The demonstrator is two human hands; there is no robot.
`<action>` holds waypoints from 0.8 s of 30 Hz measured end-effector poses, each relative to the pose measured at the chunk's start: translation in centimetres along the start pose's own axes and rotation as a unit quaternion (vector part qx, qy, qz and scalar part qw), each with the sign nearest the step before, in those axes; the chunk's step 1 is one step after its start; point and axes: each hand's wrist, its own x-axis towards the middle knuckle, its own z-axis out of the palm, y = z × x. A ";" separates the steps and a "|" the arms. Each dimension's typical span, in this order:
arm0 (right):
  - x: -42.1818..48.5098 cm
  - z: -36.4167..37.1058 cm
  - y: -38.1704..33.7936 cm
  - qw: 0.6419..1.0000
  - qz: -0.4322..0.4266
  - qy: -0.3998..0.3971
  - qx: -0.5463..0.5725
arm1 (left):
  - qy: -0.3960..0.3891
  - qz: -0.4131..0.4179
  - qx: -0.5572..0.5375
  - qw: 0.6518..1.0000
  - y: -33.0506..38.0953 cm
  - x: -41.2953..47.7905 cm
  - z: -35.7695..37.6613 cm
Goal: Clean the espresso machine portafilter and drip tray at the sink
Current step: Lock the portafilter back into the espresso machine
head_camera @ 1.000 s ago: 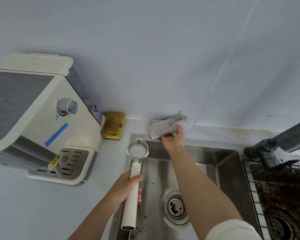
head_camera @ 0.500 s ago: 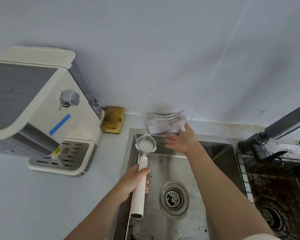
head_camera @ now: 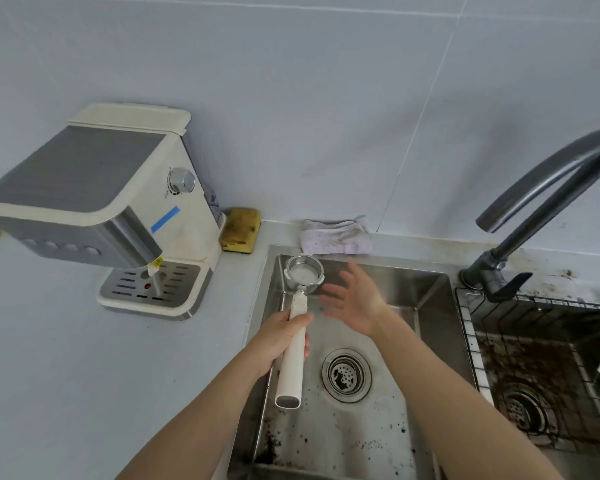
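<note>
My left hand grips the white handle of the portafilter over the left side of the steel sink. Its metal basket faces up near the sink's back left corner. My right hand hovers just right of the basket with fingers spread and holds nothing. The drip tray with its slotted metal grate sits in the base of the cream espresso machine on the counter to the left.
A stained white cloth lies on the ledge behind the sink, a yellow sponge beside the machine. Coffee grounds speckle the sink floor around the drain. A dark curved faucet and a second basin with a wire rack are at the right.
My right hand let go of the cloth on the ledge and drew back over the sink beside the portafilter basket. The left hand kept its grip on the handle.
</note>
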 end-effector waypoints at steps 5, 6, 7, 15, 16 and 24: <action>-3.7 1.6 3.8 0.989 -0.005 -0.071 -0.129 | -0.014 0.019 0.002 1.000 -0.6 -2.6 0.0; -4.3 2.0 4.3 0.987 -0.012 -0.089 -0.130 | -0.020 0.024 0.006 1.000 -0.7 -3.2 -0.2; -4.7 2.3 4.8 0.986 -0.021 -0.105 -0.125 | -0.026 0.027 0.009 0.999 -0.9 -3.7 -0.4; -6.4 6.5 7.2 0.986 -0.052 -0.118 -0.107 | -0.066 0.026 0.028 0.997 -2.0 -7.3 -3.4; -6.5 7.1 7.5 0.986 -0.049 -0.113 -0.109 | -0.072 0.024 0.035 0.996 -2.0 -7.6 -4.2; -5.4 13.6 11.1 0.993 -0.062 -0.054 -0.079 | -0.087 0.016 0.121 0.989 -2.5 -9.1 -12.2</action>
